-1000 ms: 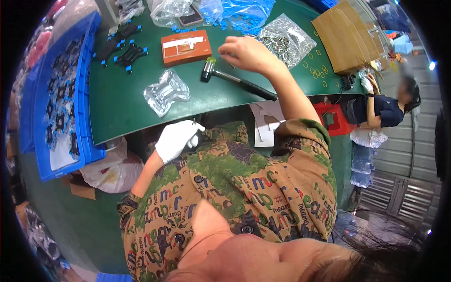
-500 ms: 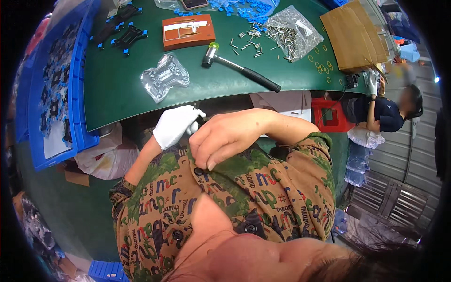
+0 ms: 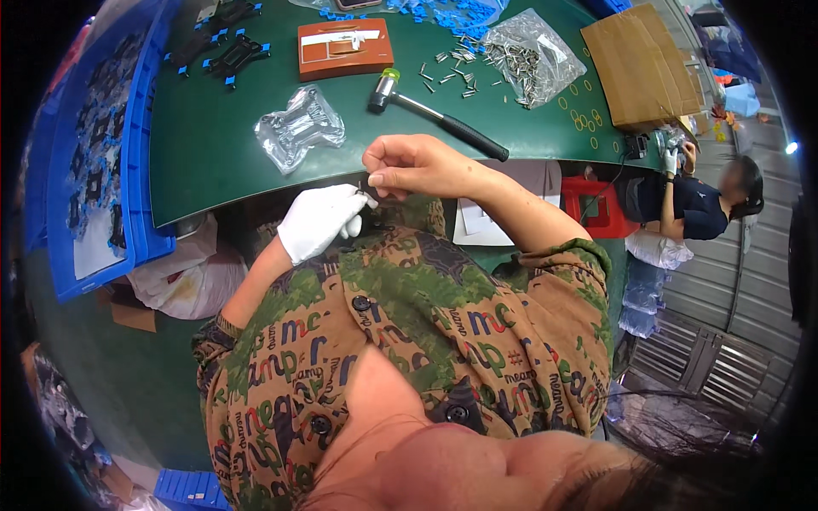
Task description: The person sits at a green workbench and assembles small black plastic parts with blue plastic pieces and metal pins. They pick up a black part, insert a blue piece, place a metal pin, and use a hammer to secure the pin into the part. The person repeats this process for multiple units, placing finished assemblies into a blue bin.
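My left hand (image 3: 317, 225), in a white glove, is closed in a pinch just off the table's front edge. Its fingertips grip something too small to make out. My bare right hand (image 3: 411, 167) is beside it, fingers curled and thumb against them, close to the gloved fingertips. Whatever lies between its fingers is hidden. Beyond the hands, a clear plastic bag (image 3: 300, 129) with a bracket-like shape inside lies on the green table (image 3: 213, 162). A hammer (image 3: 464, 134) with a black grip and a yellow-green face rests to its right.
An orange-red box (image 3: 345, 60) sits behind the hammer. Small metal pins spill from a plastic bag (image 3: 545, 64), near rubber bands (image 3: 582, 121) and a cardboard box (image 3: 643, 68). Black brackets (image 3: 239, 58) lie far left, by a blue crate (image 3: 141, 170). Another person (image 3: 703, 204) works at right.
My right hand has moved up and away from my shirt front, to the table's edge beside the gloved fingertips. My left hand stays almost in place, still pinched.
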Demonstrator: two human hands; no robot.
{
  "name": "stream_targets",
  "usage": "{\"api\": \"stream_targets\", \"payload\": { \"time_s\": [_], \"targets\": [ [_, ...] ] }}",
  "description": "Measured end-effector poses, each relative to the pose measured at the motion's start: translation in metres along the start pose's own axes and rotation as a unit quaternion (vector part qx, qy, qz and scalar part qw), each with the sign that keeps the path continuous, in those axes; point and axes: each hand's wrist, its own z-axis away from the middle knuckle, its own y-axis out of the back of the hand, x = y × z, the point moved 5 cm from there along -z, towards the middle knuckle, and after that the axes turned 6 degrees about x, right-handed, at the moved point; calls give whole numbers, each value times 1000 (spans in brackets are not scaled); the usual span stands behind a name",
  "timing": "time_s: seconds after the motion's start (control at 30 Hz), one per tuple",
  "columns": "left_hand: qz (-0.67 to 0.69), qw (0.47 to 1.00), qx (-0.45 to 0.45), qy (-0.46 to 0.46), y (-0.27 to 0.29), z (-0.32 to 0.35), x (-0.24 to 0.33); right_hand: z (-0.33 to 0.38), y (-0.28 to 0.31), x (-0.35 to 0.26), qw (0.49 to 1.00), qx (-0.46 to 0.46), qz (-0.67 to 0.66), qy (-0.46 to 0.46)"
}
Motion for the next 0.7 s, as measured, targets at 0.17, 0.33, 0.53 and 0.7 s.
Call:
{"api": "stream_targets", "payload": {
  "time_s": [0.17, 0.33, 0.53, 0.7],
  "targets": [
    [50, 999, 1, -11, 0, 1, -4, -1, -2, -5, 995, 21, 92, 22],
    [32, 999, 13, -6, 1, 1, -7, -3, -8, -7, 995, 10, 100, 17],
    [15, 1000, 10, -7, 1, 0, -11, -6, -11, 0, 992, 9, 109, 54],
    [1, 1000, 10, -24, 2, 2, -7, -5, -16, -1, 986, 11, 141, 87]
  ]
}}
